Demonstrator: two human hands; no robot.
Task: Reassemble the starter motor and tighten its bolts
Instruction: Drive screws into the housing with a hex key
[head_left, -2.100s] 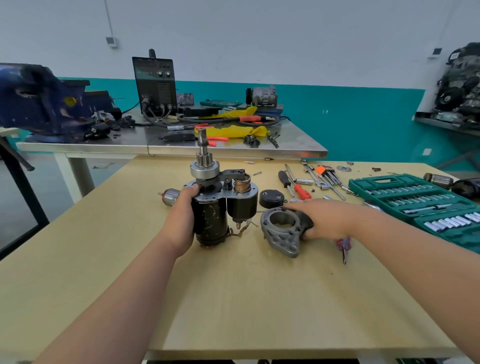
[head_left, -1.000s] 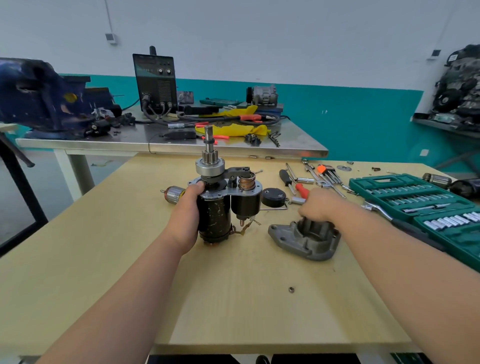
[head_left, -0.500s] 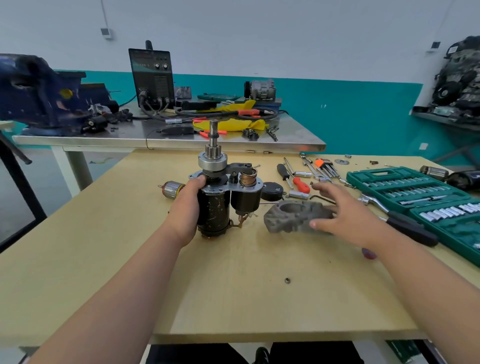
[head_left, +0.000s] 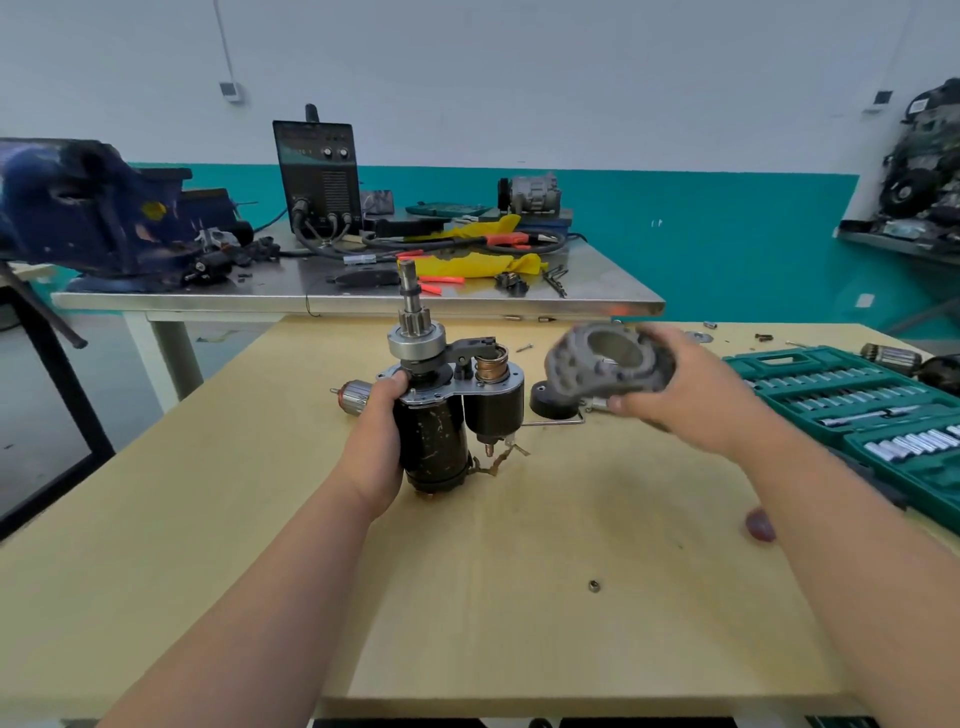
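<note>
Standing upright on the wooden table (head_left: 467, 613), the starter motor (head_left: 436, 436) is gripped round its black body by the left hand (head_left: 375, 447). The right hand (head_left: 696, 400) clasps the grey drive-end housing (head_left: 605, 364) in the air just right of it. Fitting that housing seems the step in hand; next it must line up over the pinion shaft (head_left: 409, 291) and slide down. Motion blur smears the housing's bolt holes.

No legible text or numbers, markings on black welding machine (head_left: 318, 171) too blurred to read
</note>
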